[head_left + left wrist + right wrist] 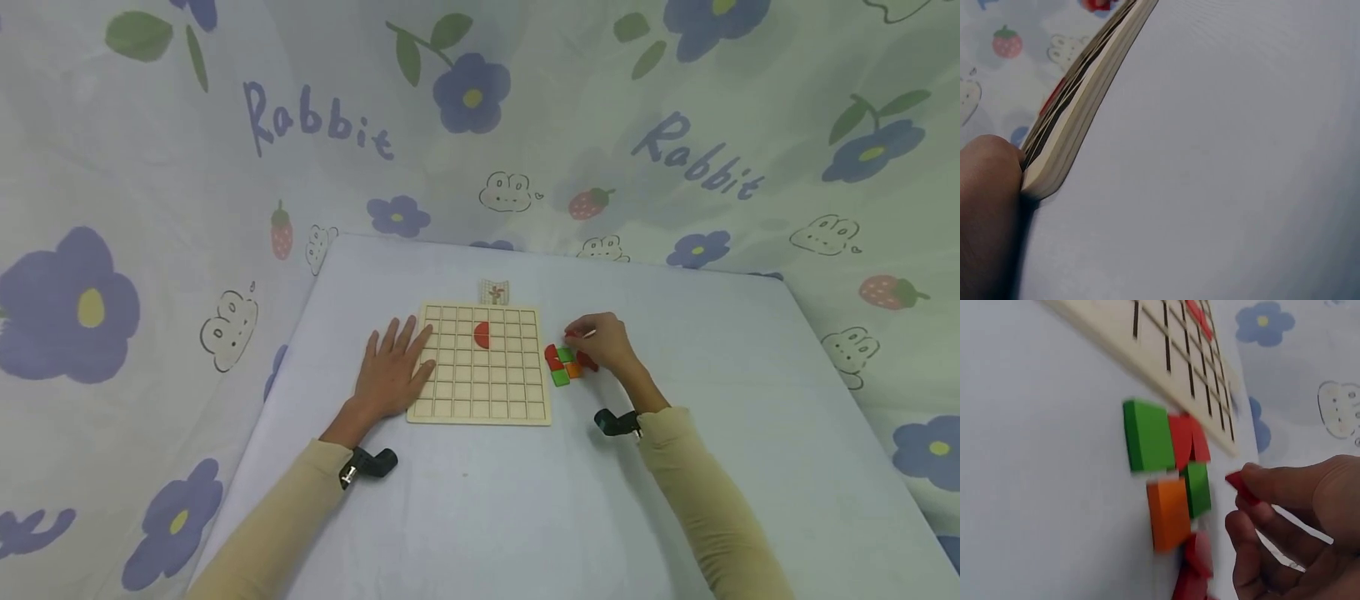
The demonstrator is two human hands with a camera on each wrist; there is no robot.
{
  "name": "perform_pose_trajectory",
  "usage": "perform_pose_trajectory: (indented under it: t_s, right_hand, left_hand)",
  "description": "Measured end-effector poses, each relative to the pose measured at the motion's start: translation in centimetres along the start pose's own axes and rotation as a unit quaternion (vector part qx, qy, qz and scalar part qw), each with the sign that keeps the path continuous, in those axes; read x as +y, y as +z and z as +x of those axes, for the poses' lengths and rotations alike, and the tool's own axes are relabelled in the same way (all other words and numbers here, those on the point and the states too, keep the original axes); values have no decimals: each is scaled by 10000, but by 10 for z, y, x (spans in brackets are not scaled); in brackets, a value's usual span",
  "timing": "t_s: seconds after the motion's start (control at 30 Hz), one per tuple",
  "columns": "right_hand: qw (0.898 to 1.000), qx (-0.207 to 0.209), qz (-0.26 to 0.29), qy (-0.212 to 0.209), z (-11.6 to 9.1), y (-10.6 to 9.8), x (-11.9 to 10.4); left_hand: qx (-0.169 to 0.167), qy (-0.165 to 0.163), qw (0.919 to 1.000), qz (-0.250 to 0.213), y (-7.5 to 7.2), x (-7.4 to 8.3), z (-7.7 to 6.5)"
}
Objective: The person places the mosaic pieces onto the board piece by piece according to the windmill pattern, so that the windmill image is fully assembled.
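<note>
At the centre of the head view lies a square, pale wooden board (pixel 446 388), its face cut into a grid by thin raised ridges; the left wrist view shows its rounded corner. Two red quarter-round pieces (pixel 482 335) sit in cells in its upper half, together making a half-disc.

Left of centre, the left hand (pixel 388 379) lies flat, fingers straight and spread apart, fingertips and thumb over the board's left edge.

Right of centre, the right hand (pixel 606 342) pinches a small, glossy red piece (pixel 1241 486) between thumb and fingertips; its full shape is hidden. Just beside the board, below that hand, are two thick, smooth green square tiles (pixel 1150 437), an orange square tile (pixel 1171 514) and several red pieces, some with curved edges.

Smooth white cloth (pixel 465 508) covers the table; across the upper frame hangs creased fabric (pixel 570 142) printed with purple flowers and rabbits.
</note>
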State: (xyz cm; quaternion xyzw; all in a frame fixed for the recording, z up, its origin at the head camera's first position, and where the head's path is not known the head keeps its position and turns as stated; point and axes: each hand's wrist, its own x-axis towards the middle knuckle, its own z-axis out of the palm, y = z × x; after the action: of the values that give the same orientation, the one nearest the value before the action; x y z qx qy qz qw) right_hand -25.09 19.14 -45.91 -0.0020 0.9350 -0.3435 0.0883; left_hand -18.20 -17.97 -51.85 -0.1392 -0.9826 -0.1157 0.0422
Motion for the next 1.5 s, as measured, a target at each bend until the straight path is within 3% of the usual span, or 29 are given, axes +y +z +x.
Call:
perform_pose_trajectory:
  t_s: [0.23,0.33,0.6,0.73,0.97,1.13,1.37,1.5]
  right_hand:
    - [9954,-341,869,-215,1,15,-23]
    - [9937,-386,970,-408,2,23,-31]
    - [9850,-564,576,-1525,10,46,-51]
    - [9780,-647,618,-1887,14,57,-55]
    - [9805,-499,65,-1901,17,71,-58]
    - [9766,-379,-429,-2072,14,73,-59]
    - [9697,-402,-372,-2383,12,73,-55]
    - [9721,-342,-171,-2314,8,68,-50]
  left_hand:
    - [29,12,10000,8,1,-1,0]
    - [-4,6,10000,-1,2,-1,0]
    - [2,-17,10000,34,1,0,0]
    - [-20,-16,10000,64,2,0,0]
    - [-16,0,10000,75,2,-1,0]
    - [47,14,10000,74,2,-2,0]
    - [36,-3,10000,70,3,-2,1]
    - [23,-3,10000,64,3,-1,0]
